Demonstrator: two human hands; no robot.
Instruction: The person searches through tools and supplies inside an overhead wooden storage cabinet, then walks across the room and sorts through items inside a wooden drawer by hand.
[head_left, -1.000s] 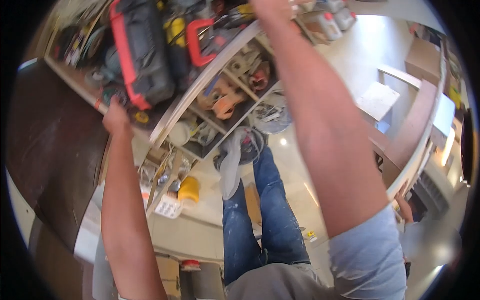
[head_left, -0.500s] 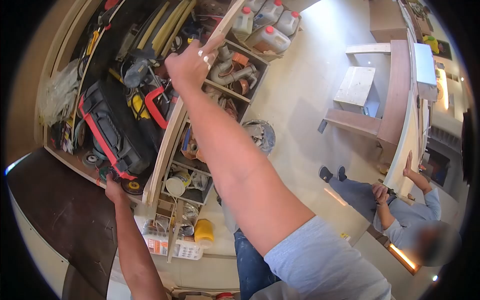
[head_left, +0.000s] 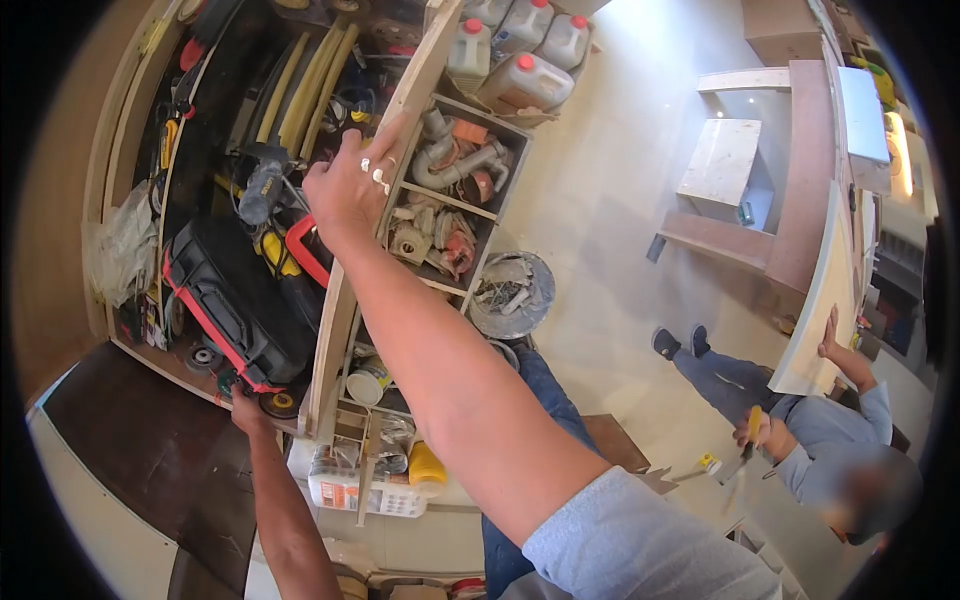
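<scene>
Across an open wooden cabinet [head_left: 165, 374], at its long wooden rim [head_left: 328, 350], with right hand [head_left: 348, 195] laid over, one finger stretched along the wood; tightness of this grip impossible to tell. Further away, at the right side, another person [head_left: 835, 435] with a yellow-handled tool [head_left: 756, 418] in hand. Inside the cabinet, leaning, a black and red tool case [head_left: 235, 300]. At the lower edge, near a corner of the case, left hand [head_left: 247, 410], with fingertips partly hidden, so wide or narrow grip not possible to tell. Just beside, a yellow-centred disc [head_left: 280, 403].
</scene>
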